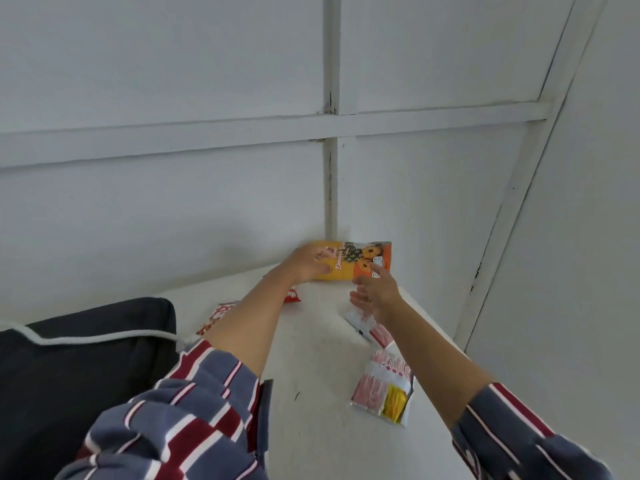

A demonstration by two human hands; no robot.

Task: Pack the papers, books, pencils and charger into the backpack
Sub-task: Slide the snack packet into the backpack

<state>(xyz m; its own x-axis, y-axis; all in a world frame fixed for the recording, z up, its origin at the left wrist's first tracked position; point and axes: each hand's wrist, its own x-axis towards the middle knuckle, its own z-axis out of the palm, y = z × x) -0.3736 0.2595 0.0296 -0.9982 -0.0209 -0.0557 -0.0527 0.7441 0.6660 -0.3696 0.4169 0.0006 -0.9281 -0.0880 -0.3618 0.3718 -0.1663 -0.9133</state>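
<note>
Fingers point(322, 268) of the left hand point(306, 265) curl round the left end of a yellow-and-orange printed snack packet point(360, 261), gripping it at 12 o'clock on the white table point(311, 358), against the wall. Right hand point(375, 289) at the packet's 5 o'clock: fingers straight, spread, holding nothing; contact unclear. Dark fabric backpack point(86, 358) lies at 8 o'clock, a white cord point(104, 337) along its top. Pink-and-white plastic packets point(381, 386) at 3 o'clock.
</note>
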